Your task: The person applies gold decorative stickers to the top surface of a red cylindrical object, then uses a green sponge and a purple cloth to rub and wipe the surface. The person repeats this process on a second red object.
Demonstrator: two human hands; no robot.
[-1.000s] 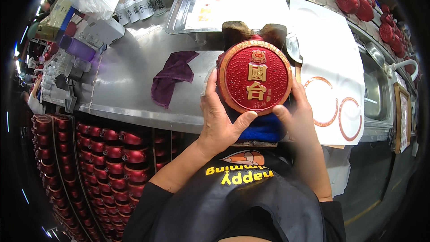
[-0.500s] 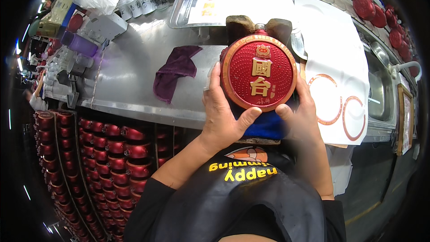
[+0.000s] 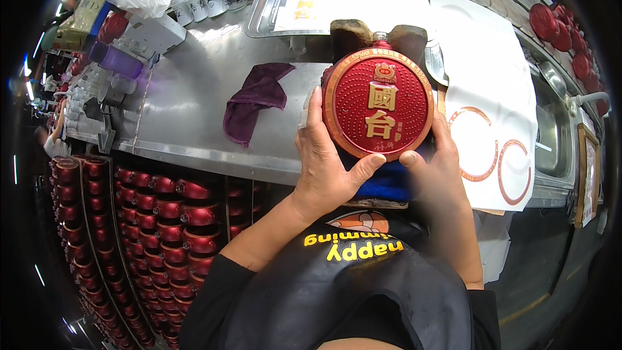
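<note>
I hold a round, flat red bottle [image 3: 379, 104] with a gold rim and gold characters upright in front of me, its dotted face toward me. My left hand [image 3: 327, 162] grips its left edge with the thumb under the bottom rim. My right hand [image 3: 434, 168] holds its lower right edge, thumb at the bottom. A blue cloth [image 3: 387, 186] lies under the bottle by my palms. Two brown blocks [image 3: 350, 34] stand behind the bottle's neck.
A metal worktable [image 3: 188, 110] carries a purple rag [image 3: 256, 98], a metal tray [image 3: 272, 0] lined with white paper, and a white sheet with red ring marks [image 3: 492, 116]. Several red bottles fill a crate [image 3: 155, 220] below left. A sink [image 3: 551, 129] is at right.
The bottle and both hands have shifted slightly up and to the right in view; the grip is the same.
</note>
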